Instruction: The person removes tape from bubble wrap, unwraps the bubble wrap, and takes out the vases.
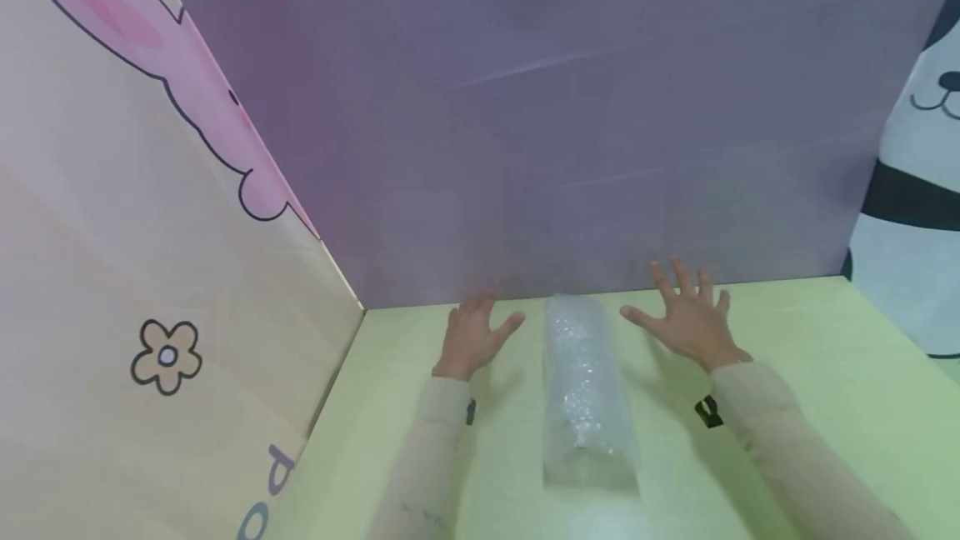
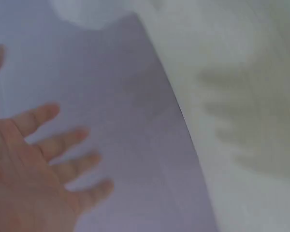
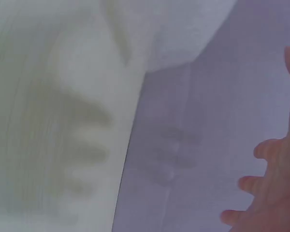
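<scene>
A clear bubble-wrap roll or sleeve (image 1: pixel 587 390) lies lengthwise on the pale green table, its far end near the back panel. To its left, my left hand (image 1: pixel 472 338) hovers with fingers spread, holding nothing; the left wrist view shows its palm (image 2: pixel 34 183) and parted fingers. On the other side of the wrap, my right hand (image 1: pixel 690 319) is held with fingers wide apart, also holding nothing. Neither hand touches the wrap. In the right wrist view part of the right hand (image 3: pixel 275 179) shows at the right edge, and the wrap's end (image 3: pixel 179 43) at the top.
A purple-grey panel (image 1: pixel 525 123) stands along the table's back edge. At the left is a pale wall (image 1: pixel 82 257) with a pink rabbit and a flower drawing; at the right, a panda picture (image 1: pixel 915 273). Pale green tabletop (image 1: pixel 810 357) extends on both sides of the wrap.
</scene>
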`<state>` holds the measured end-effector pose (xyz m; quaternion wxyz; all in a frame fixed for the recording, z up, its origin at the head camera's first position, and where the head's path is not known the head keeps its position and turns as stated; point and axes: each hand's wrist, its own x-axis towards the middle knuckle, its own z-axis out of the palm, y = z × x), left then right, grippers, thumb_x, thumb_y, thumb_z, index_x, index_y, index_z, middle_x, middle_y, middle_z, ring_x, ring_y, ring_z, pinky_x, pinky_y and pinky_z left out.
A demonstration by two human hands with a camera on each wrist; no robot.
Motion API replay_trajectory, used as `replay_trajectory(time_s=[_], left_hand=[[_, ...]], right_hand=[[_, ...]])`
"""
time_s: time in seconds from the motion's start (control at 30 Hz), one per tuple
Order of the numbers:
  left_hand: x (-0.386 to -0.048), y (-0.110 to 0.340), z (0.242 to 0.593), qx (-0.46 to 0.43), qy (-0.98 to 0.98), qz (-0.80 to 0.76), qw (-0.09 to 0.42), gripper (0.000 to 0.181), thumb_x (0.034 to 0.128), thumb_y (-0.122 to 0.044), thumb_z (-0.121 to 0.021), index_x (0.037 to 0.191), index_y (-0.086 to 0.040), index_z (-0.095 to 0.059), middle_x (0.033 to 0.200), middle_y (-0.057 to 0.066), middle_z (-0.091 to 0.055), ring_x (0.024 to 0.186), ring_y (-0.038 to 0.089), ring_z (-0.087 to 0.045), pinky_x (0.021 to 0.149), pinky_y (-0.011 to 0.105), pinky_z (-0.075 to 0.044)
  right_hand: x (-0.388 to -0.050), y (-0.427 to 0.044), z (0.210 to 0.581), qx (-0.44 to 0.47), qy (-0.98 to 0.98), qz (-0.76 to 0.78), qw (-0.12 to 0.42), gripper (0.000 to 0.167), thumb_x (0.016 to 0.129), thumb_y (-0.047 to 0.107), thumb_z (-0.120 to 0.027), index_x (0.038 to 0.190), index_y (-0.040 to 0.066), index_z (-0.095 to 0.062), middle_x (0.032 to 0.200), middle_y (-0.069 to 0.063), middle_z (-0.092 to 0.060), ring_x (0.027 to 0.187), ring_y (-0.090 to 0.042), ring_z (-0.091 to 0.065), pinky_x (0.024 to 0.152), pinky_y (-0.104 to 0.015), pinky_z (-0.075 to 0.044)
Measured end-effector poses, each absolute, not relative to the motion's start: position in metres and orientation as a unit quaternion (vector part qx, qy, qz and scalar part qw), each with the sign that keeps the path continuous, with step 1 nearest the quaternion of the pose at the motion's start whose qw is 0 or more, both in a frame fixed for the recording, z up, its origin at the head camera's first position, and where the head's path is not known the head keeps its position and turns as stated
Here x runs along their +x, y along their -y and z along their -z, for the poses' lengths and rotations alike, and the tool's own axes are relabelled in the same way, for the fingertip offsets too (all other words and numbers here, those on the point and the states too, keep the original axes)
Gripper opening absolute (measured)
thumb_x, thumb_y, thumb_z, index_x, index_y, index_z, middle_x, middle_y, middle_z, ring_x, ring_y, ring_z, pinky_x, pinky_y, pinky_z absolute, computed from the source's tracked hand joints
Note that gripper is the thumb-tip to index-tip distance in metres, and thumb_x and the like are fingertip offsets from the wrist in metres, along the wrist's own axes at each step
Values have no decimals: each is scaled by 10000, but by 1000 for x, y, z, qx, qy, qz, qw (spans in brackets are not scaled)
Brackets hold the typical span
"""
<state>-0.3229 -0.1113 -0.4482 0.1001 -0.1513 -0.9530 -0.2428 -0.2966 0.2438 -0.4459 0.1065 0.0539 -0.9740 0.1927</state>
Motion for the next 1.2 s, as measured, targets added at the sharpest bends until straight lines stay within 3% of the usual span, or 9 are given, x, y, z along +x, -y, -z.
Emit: replay_trajectory(time_s=[0.03,0.1,0.23,0.27,0.47,0.7,0.8,0.93,1.2], left_hand=[[-321,110,450,-159,945,269,96,732,992,-646,-491,1558,-185,-439,1627,118,-416,1479,362,-424,1245,589,-300],[-317,107,453,-173,929,316,90,602,1010,-547,-545,1481,-171,-542,1522,83,-559,1351,331,-571,1195,520,-408],[-304,94,461,-190,897,393,68,459,1012,-437,-603,1374,-156,-638,1395,51,-666,1219,286,-658,1076,471,-527],[-301,90,463,-192,892,405,63,440,1011,-429,-608,1355,-157,-651,1372,45,-680,1263,263,-635,1055,464,-541],[-283,72,473,-172,881,439,38,364,1000,-415,-629,1270,-182,-700,1270,7,-720,1173,222,-658,987,447,-562],[-272,63,484,-161,881,445,14,333,1004,-407,-621,1258,-210,-707,1295,-11,-695,1177,232,-653,980,400,-554],[-271,61,484,-167,884,436,9,387,978,-443,-649,1273,-197,-699,1310,-8,-674,1178,234,-654,971,395,-564],[-270,59,480,-177,891,418,8,491,937,-511,-682,1295,-174,-682,1324,-2,-654,1180,229,-653,972,389,-569],[-267,60,475,-187,889,418,-8,570,911,-525,-711,1317,-129,-658,1346,21,-628,1207,242,-636,997,408,-557]], right_hand=[[-294,-242,445,55,972,-201,104,1032,930,765,-470,1661,170,-50,1710,-248,-15,1490,-654,-17,1069,-902,-30],[-289,-237,445,58,970,-216,99,1032,938,755,-469,1660,167,-26,1709,-247,-32,1492,-643,-41,1094,-877,-30],[-279,-229,447,59,966,-237,81,1019,955,738,-459,1657,132,-38,1695,-271,-75,1485,-629,-86,1110,-837,-62],[-278,-227,449,57,966,-242,74,1017,957,737,-456,1656,117,-51,1693,-277,-73,1485,-626,-85,1107,-834,-72],[-268,-219,458,51,955,-291,28,993,967,715,-469,1633,43,-166,1657,-320,-151,1453,-627,-163,1073,-837,-162],[-250,-215,461,93,915,-377,-108,903,1005,623,-499,1614,23,-208,1455,-286,-528,1286,-508,-551,996,-661,-496],[-245,-214,460,106,899,-393,-160,862,1010,573,-532,1595,6,-248,1329,-227,-622,1132,-387,-662,929,-579,-552],[-244,-212,459,108,870,-433,-210,823,1016,522,-559,1562,-32,-293,1175,-162,-672,917,-249,-683,770,-459,-602],[-239,-205,463,88,843,-458,-268,876,1004,550,-560,1603,23,-199,1125,-159,-676,832,-271,-697,672,-440,-629]])
